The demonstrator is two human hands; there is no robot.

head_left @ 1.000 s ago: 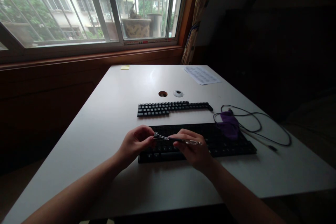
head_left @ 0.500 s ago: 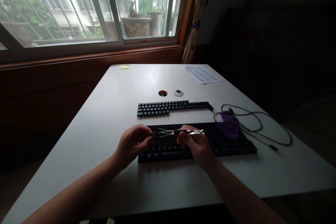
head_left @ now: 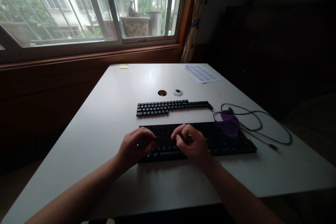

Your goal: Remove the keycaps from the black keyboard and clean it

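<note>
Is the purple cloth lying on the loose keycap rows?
No, the purple cloth lies at the right end of the keyboard, apart from the keycap rows behind it.

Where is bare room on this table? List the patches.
Free: white table left of the black keyboard and loose black keycap rows; the near strip before the keyboard; the far strip between yellow note and paper sheet. Crowded: right side, black cable and purple cloth.

I can pass freely over the bare bench (head_left: 99,129) along its left and near edges. Toward the right edge a looped cable (head_left: 258,119) and purple cloth (head_left: 229,126) lie in the way; rows of keycaps (head_left: 170,107) sit just behind the keyboard (head_left: 231,145).
</note>
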